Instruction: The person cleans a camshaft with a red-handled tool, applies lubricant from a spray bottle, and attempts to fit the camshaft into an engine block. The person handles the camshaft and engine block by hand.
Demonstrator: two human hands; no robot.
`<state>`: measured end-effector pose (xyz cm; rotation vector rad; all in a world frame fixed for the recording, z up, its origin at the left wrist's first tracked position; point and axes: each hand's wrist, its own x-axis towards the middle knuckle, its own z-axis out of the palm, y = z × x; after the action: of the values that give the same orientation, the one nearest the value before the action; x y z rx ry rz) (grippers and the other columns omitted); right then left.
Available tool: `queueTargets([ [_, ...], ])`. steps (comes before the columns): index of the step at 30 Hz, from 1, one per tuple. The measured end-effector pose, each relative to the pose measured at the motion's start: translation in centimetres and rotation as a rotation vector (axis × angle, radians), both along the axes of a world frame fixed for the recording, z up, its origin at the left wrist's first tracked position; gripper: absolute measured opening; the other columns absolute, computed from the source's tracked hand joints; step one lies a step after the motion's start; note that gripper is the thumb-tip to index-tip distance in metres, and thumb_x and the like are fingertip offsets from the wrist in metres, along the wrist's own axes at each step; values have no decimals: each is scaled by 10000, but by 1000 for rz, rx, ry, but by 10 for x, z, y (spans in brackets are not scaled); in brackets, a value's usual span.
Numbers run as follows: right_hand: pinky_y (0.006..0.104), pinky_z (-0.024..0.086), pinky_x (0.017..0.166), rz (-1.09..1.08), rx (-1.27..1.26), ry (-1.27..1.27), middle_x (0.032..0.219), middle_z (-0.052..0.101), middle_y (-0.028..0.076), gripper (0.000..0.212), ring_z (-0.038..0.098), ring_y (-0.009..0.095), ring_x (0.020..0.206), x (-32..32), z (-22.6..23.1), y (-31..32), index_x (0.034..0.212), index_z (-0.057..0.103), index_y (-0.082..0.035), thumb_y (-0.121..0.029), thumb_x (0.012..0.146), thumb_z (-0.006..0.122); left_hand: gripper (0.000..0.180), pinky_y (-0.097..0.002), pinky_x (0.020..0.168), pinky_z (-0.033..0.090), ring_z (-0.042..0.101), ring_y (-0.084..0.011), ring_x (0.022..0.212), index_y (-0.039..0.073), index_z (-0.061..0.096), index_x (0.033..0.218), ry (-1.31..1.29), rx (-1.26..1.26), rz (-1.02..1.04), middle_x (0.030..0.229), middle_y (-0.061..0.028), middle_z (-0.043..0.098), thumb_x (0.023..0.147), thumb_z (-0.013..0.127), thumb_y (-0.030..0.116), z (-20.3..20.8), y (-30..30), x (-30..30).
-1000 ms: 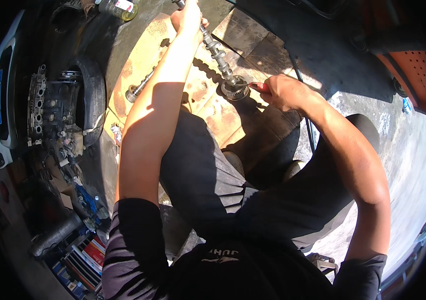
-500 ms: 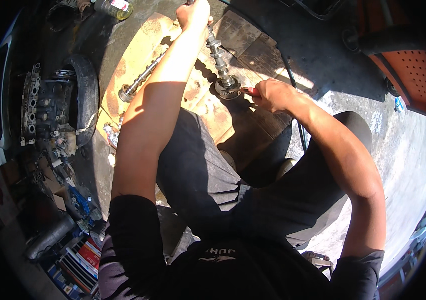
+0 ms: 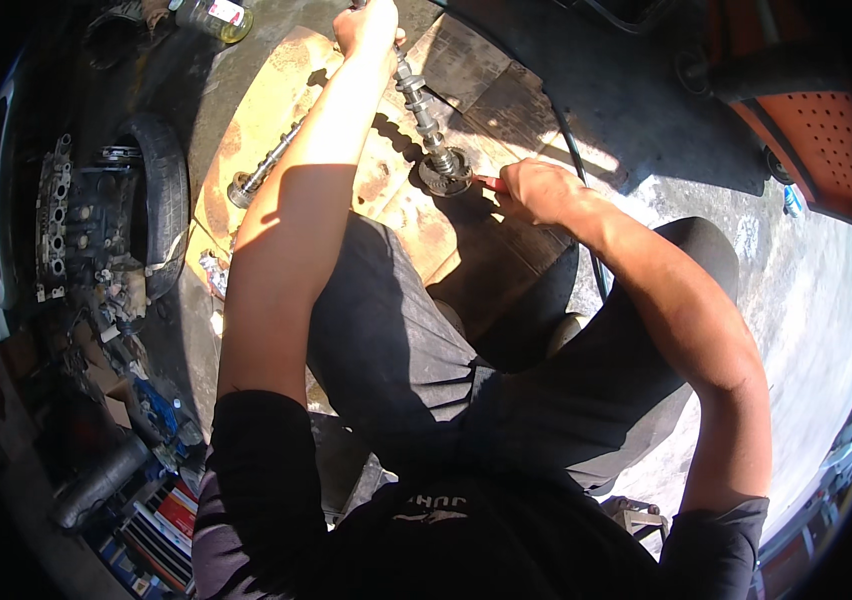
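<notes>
The left hand is clasping the far end of a camshaft, which is slanting over stained cardboard, its grey metal lobes gleaming in the sun and a broad, round gear wheel sitting at its near end. The right hand is gripping a red-handled tool just beside that wheel. Leftward, a second camshaft is lying on the cardboard.

The left hand is gripping a lobed metal shaft near its far end — the near end is bearing a round wheel — while the right hand is holding a red-handled tool close to the wheel's rim. A second shaft is lying on stained cardboard, partly behind the left forearm.
</notes>
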<state>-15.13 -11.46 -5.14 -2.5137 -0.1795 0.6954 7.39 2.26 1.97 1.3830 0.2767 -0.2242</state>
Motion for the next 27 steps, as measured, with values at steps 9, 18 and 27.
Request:
queueTargets([
  [9, 424, 506, 670, 8, -29, 245, 778, 668, 203, 287, 665, 350, 760, 16, 41, -7, 877, 678, -21, -303, 881, 625, 238, -294, 418, 359, 431, -112, 441, 83, 555, 773, -5, 44, -35, 562, 8, 478, 857, 694, 257, 4, 0, -15],
  [18, 430, 512, 701, 47, -70, 134, 800, 664, 212, 288, 662, 370, 802, 5, 31, -20, 881, 670, -18, -302, 890, 621, 240, -285, 412, 343, 428, -102, 440, 91, 581, 771, 41, 151, -262, 563, 22, 486, 862, 709, 274, 19, -10, -63],
  [27, 417, 504, 705, 47, -17, 147, 811, 659, 210, 340, 652, 375, 818, 6, 18, -7, 880, 672, -21, -359, 908, 639, 230, -281, 402, 324, 420, -93, 433, 100, 586, 757, 2, 263, -259, 561, 34, 481, 867, 704, 263, 18, -25, -85],
])
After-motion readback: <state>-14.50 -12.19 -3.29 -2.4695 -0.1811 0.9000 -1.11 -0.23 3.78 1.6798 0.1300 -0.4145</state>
